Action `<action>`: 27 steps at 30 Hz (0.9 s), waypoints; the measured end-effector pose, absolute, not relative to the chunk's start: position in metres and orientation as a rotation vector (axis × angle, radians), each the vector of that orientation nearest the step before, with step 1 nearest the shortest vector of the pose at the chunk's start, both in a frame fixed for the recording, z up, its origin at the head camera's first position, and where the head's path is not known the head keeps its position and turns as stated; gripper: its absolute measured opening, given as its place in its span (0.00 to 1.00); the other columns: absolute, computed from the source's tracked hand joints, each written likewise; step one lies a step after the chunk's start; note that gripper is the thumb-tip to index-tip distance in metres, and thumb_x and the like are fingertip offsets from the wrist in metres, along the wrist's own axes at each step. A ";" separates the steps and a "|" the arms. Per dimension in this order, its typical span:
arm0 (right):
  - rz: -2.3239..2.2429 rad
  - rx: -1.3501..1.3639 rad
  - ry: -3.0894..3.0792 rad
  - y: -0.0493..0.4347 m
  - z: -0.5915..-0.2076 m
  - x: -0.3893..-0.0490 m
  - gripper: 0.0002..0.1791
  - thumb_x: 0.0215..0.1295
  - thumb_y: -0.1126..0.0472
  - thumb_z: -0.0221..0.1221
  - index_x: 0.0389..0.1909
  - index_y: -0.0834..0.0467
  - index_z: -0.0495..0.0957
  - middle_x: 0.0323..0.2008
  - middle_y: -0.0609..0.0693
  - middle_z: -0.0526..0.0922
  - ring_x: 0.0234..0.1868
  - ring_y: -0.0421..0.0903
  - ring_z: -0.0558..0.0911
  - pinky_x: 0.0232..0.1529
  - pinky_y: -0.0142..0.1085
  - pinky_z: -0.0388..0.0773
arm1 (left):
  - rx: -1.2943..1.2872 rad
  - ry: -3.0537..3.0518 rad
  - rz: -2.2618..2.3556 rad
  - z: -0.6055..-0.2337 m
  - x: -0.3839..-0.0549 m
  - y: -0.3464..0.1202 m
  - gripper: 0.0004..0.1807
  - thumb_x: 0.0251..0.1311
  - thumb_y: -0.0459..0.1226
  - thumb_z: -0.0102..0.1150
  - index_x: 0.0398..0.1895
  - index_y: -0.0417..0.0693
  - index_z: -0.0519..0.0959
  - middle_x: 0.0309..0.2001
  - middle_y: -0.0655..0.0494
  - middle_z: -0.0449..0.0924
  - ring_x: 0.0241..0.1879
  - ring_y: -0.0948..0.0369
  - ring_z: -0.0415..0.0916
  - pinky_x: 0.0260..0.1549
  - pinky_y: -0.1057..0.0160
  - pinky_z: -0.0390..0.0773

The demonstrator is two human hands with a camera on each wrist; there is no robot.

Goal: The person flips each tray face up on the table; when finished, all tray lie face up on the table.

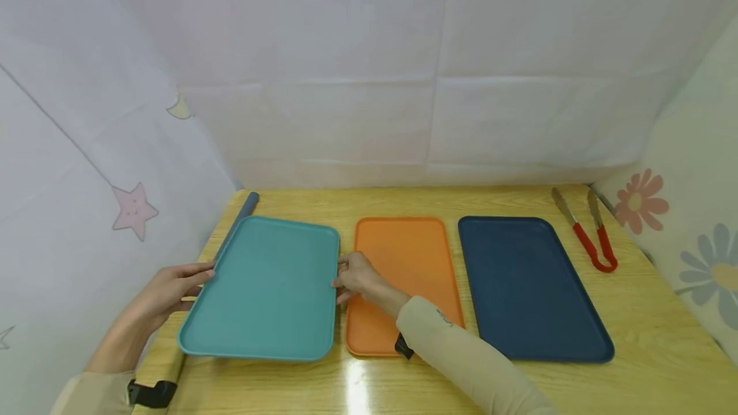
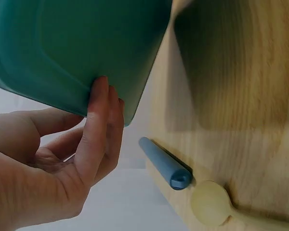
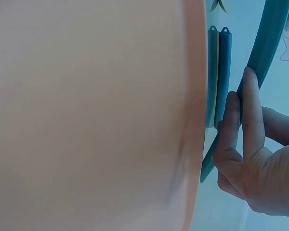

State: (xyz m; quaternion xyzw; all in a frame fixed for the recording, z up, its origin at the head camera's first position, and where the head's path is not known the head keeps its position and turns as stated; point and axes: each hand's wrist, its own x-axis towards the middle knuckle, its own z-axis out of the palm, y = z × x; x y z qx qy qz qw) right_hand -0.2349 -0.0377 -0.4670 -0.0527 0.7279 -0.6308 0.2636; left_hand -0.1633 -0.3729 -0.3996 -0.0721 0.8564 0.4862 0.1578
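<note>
A teal tray (image 1: 271,287) is held up off the table, its underside showing in the left wrist view. My left hand (image 1: 173,287) grips its left rim, with fingers (image 2: 101,110) beneath and the thumb nearer the edge. On the opposite rim, my right hand (image 1: 359,275) pinches the tray between fingers and thumb, above the left side of an orange tray (image 1: 403,261). Beneath the teal tray's left side lies a blue rod (image 1: 248,205), partly hidden. The left wrist view also has a pale yellow spoon (image 2: 211,202) near that rod.
A dark blue tray (image 1: 530,287) lies right of the orange one. Tongs with red handles (image 1: 605,252) rest at the far right. Patterned cloth (image 1: 346,82) hangs behind the wooden table (image 1: 646,312) and along its sides.
</note>
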 end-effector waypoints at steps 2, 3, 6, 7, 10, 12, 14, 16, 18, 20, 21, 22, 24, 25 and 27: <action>-1.708 -0.139 1.981 -0.038 -0.467 -0.235 0.36 0.60 0.78 0.58 0.70 0.70 0.58 0.11 0.45 0.57 0.10 0.43 0.69 0.24 0.42 0.83 | -0.202 2.476 1.352 -0.404 -0.166 -0.375 0.34 0.73 0.45 0.47 0.71 0.29 0.55 0.58 0.32 0.70 0.40 0.61 0.80 0.36 0.58 0.82; -1.708 -0.135 1.986 -0.039 -0.467 -0.235 0.36 0.59 0.79 0.58 0.69 0.70 0.59 0.13 0.46 0.62 0.11 0.43 0.71 0.24 0.42 0.83 | -0.199 2.489 1.330 -0.406 -0.168 -0.376 0.33 0.73 0.43 0.48 0.70 0.27 0.56 0.56 0.34 0.72 0.39 0.61 0.79 0.35 0.58 0.82; -1.706 -0.150 2.005 -0.041 -0.468 -0.236 0.36 0.58 0.80 0.58 0.69 0.71 0.60 0.21 0.53 0.74 0.18 0.47 0.80 0.24 0.42 0.83 | -0.199 2.523 1.269 -0.413 -0.171 -0.377 0.31 0.72 0.39 0.49 0.67 0.24 0.59 0.52 0.36 0.74 0.37 0.60 0.78 0.35 0.58 0.82; -1.708 -0.154 2.011 -0.042 -0.468 -0.236 0.36 0.58 0.80 0.58 0.68 0.71 0.60 0.25 0.56 0.77 0.21 0.49 0.82 0.24 0.42 0.83 | -0.201 2.531 1.252 -0.416 -0.173 -0.378 0.30 0.71 0.38 0.49 0.67 0.23 0.60 0.51 0.36 0.75 0.37 0.59 0.78 0.35 0.58 0.82; -1.699 -0.164 2.039 -0.045 -0.469 -0.236 0.36 0.57 0.80 0.59 0.68 0.71 0.61 0.29 0.61 0.79 0.22 0.53 0.83 0.23 0.42 0.83 | -0.212 2.545 1.218 -0.424 -0.176 -0.379 0.28 0.71 0.35 0.49 0.65 0.21 0.61 0.51 0.31 0.74 0.38 0.56 0.79 0.38 0.56 0.82; -1.695 -0.161 2.064 -0.047 -0.470 -0.236 0.36 0.57 0.80 0.60 0.68 0.70 0.61 0.28 0.60 0.78 0.21 0.54 0.83 0.23 0.42 0.82 | -0.224 2.552 1.201 -0.428 -0.178 -0.379 0.27 0.70 0.33 0.48 0.64 0.20 0.61 0.51 0.30 0.74 0.39 0.54 0.80 0.38 0.54 0.82; -1.685 -0.162 2.090 -0.048 -0.472 -0.236 0.36 0.56 0.80 0.60 0.68 0.70 0.61 0.26 0.59 0.78 0.21 0.55 0.82 0.22 0.42 0.82 | -0.237 2.559 1.179 -0.433 -0.179 -0.378 0.26 0.70 0.32 0.48 0.64 0.19 0.61 0.49 0.30 0.75 0.39 0.54 0.80 0.36 0.54 0.82; -1.679 -0.170 2.110 -0.050 -0.474 -0.237 0.37 0.56 0.80 0.60 0.68 0.70 0.61 0.26 0.58 0.77 0.21 0.54 0.83 0.21 0.42 0.82 | -0.257 2.571 1.158 -0.437 -0.180 -0.376 0.25 0.70 0.31 0.47 0.63 0.18 0.62 0.46 0.32 0.76 0.36 0.55 0.79 0.33 0.54 0.82; -1.661 -0.177 2.129 -0.051 -0.476 -0.237 0.37 0.57 0.79 0.60 0.69 0.69 0.60 0.27 0.57 0.77 0.21 0.54 0.83 0.21 0.41 0.82 | -0.258 2.592 1.147 -0.441 -0.180 -0.374 0.25 0.69 0.29 0.47 0.62 0.17 0.62 0.42 0.34 0.79 0.31 0.57 0.77 0.29 0.55 0.81; -1.646 -0.182 2.147 -0.052 -0.477 -0.238 0.38 0.57 0.79 0.60 0.69 0.69 0.60 0.28 0.58 0.77 0.20 0.54 0.83 0.21 0.41 0.82 | -0.254 2.614 1.153 -0.445 -0.181 -0.373 0.24 0.67 0.27 0.47 0.61 0.15 0.62 0.37 0.39 0.80 0.22 0.60 0.71 0.23 0.57 0.77; -1.640 -0.182 2.156 -0.053 -0.477 -0.238 0.38 0.57 0.78 0.61 0.69 0.69 0.60 0.28 0.57 0.77 0.20 0.54 0.83 0.21 0.40 0.82 | -0.253 2.621 1.158 -0.447 -0.182 -0.372 0.24 0.67 0.26 0.47 0.61 0.15 0.62 0.31 0.43 0.80 0.18 0.62 0.67 0.20 0.59 0.75; -1.635 -0.179 2.164 -0.053 -0.476 -0.239 0.38 0.57 0.78 0.61 0.69 0.68 0.60 0.29 0.57 0.77 0.20 0.54 0.83 0.21 0.40 0.82 | -0.243 2.628 1.165 -0.449 -0.183 -0.371 0.24 0.66 0.25 0.46 0.61 0.14 0.61 0.24 0.47 0.77 0.15 0.63 0.62 0.18 0.60 0.71; -1.630 -0.175 2.176 -0.055 -0.477 -0.240 0.38 0.57 0.78 0.61 0.69 0.68 0.60 0.28 0.57 0.76 0.20 0.54 0.83 0.21 0.40 0.81 | -0.231 2.637 1.176 -0.454 -0.186 -0.371 0.24 0.64 0.24 0.45 0.61 0.14 0.61 0.16 0.55 0.69 0.12 0.64 0.55 0.15 0.61 0.67; -1.634 -0.171 2.178 -0.055 -0.477 -0.241 0.38 0.57 0.78 0.61 0.69 0.68 0.60 0.27 0.57 0.76 0.20 0.54 0.83 0.20 0.40 0.81 | -0.231 2.639 1.179 -0.456 -0.187 -0.370 0.25 0.63 0.24 0.45 0.61 0.14 0.61 0.16 0.57 0.66 0.11 0.65 0.52 0.15 0.62 0.65; -1.637 -0.166 2.184 -0.055 -0.477 -0.242 0.38 0.57 0.78 0.62 0.69 0.68 0.61 0.27 0.57 0.76 0.20 0.54 0.83 0.20 0.40 0.81 | -0.226 2.644 1.171 -0.458 -0.189 -0.369 0.26 0.61 0.23 0.44 0.62 0.14 0.60 0.12 0.59 0.57 0.11 0.65 0.50 0.14 0.62 0.64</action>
